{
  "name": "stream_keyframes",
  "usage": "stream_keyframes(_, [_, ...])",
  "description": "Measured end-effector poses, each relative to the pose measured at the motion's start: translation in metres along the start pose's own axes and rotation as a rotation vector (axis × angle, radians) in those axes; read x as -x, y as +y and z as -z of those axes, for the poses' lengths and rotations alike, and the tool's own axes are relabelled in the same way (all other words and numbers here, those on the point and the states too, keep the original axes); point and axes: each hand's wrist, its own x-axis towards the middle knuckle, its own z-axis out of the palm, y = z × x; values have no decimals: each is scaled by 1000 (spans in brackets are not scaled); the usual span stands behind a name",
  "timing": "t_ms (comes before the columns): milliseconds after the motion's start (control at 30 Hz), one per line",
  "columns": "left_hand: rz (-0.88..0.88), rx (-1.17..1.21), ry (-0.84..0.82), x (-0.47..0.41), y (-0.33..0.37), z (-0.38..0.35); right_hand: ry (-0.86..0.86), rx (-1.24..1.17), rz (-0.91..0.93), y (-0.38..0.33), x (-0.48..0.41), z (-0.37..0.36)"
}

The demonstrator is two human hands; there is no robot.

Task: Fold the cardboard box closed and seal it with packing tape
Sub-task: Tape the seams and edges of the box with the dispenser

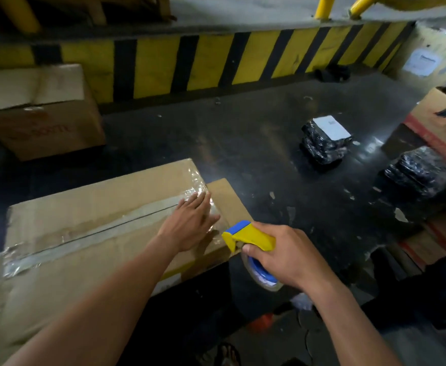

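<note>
Left hand (190,223) and right hand (282,256) on bare forearms; dark strapped sandal (227,353).

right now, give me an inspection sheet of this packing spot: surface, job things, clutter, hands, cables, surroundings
surface: dark glossy floor, scuffed, pale scraps scattered
job's things: cardboard box, flaps closed, clear tape along the centre seam; yellow-blue tape dispenser by its right end
clutter: labelled black parcel and second black parcel on the floor
hands: left hand flat on the tape at the box's right end; right hand grips the tape dispenser
cables: nothing seen
surroundings: striped barrier behind; closed box far left; another box right
</note>
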Motion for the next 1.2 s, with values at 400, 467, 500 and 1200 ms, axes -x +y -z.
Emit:
stream_keyframes(400, [474,88,315,159,-118,45,-66,-35,372,-131,-52,-80])
stream_keyframes(467, [491,80,359,186,-143,40,-76,-59,386,-159,-53,-104])
stream_keyframes(500, [511,67,358,199,-154,39,-76,-68,390,-174,-53,-116])
stream_keyframes(1200, [683,582,429,252,-185,11,-28,67,259,-243,-42,-201])
